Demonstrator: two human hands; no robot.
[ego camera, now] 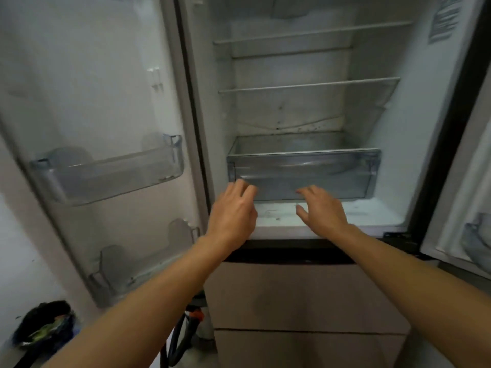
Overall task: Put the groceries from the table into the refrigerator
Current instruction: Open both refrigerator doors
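The refrigerator (414, 160) stands open in front of me with bare white walls and two thin shelves (308, 86) holding nothing. A clear plastic crisper drawer (305, 173) sits at the bottom of the compartment, with nothing inside it. My left hand (232, 211) reaches to the drawer's lower left corner, fingers apart and holding nothing. My right hand (322, 208) hovers just in front of the drawer's lower front, fingers spread, also holding nothing. No groceries or table are in view.
The left door (87, 75) is swung open with two clear door bins (106, 173), both without contents. A second door edge (457, 208) shows at the right. Beige lower drawers (305, 296) sit below. A dark bag (45, 328) and hoses (186, 338) lie on the floor at left.
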